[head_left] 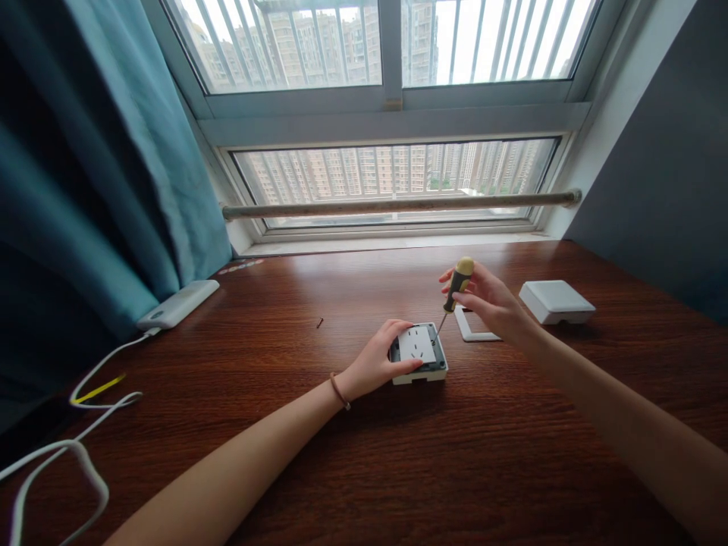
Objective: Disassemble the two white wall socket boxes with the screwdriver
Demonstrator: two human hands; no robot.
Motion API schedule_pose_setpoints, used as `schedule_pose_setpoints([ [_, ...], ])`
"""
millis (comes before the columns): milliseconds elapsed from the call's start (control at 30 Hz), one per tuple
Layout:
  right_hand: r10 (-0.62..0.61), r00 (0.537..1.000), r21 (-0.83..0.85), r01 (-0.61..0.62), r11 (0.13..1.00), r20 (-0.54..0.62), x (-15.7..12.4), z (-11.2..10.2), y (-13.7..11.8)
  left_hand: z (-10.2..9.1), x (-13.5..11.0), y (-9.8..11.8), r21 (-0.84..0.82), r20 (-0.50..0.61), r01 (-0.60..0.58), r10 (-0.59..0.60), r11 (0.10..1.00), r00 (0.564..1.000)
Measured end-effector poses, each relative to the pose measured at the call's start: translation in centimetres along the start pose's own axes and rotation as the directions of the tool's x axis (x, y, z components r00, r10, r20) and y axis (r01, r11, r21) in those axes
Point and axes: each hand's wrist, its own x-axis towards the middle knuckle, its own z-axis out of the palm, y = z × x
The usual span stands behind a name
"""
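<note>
- Head view: I see a brown wooden table point(341, 470) beneath the window; the bare socket could slide on its smooth-looking top if the steadying grip loosened.
- My left hand point(382, 356) braces the socket, thumb along its near edge, fingers at the far side; a slip of the blade toward that thumb could nick it.
- My right hand point(486, 296) pinches the screwdriver handle between thumb and fingers; a sideways push would risk the tip skating off.
- White box point(557, 299): right of that hand, well apart from the socket.
- Socket point(417, 345): flat, between both hands, its grey inner edge exposed.
- White frame point(462, 324): just right of the socket; a sweeping wrist might knock it.
- Screwdriver point(458, 287): tilted, tip at the socket's right side; I cannot tell whether it is seated.
- Small dark screw-like piece point(319, 323): loose on the left, easily brushed away by a sleeve or forearm.
</note>
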Motion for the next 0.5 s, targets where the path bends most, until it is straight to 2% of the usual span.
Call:
schedule_pose_setpoints([
  [133, -0.051, 0.979, -0.153, 0.021, 0.988, -0.199, -0.3, 0.4, 0.1, 0.0, 0.0, 0.0, -0.001, -0.003, -0.002, 0.002, 1.000, 1.000],
  [233, -0.060, 0.966, -0.201, 0.008, 0.980, -0.250, -0.5, 0.1, -0.1, 0.0, 0.0, 0.0, 0.002, 0.000, -0.004, 0.004, 1.000, 1.000],
  [300, -0.039, 0.974, -0.160, 0.002, 0.987, -0.225, -0.6, -0.1, -0.6, 0.0, 0.0, -0.1, 0.004, 0.002, -0.005, 0.004, 1.000, 1.000],
  [433, -0.065, 0.997, -0.065, 0.064, 0.996, -0.027, -0.8, -0.1, -1.8, 0.0, 0.0, 0.0, 0.004, 0.001, -0.007, 0.007, 1.000, 1.000],
  [500, -0.090, 0.995, -0.054, 0.092, 0.994, 0.030, -0.9, 0.2, -1.9, -0.1, 0.0, 0.0, -0.001, 0.000, -0.007, 0.007, 1.000, 1.000],
])
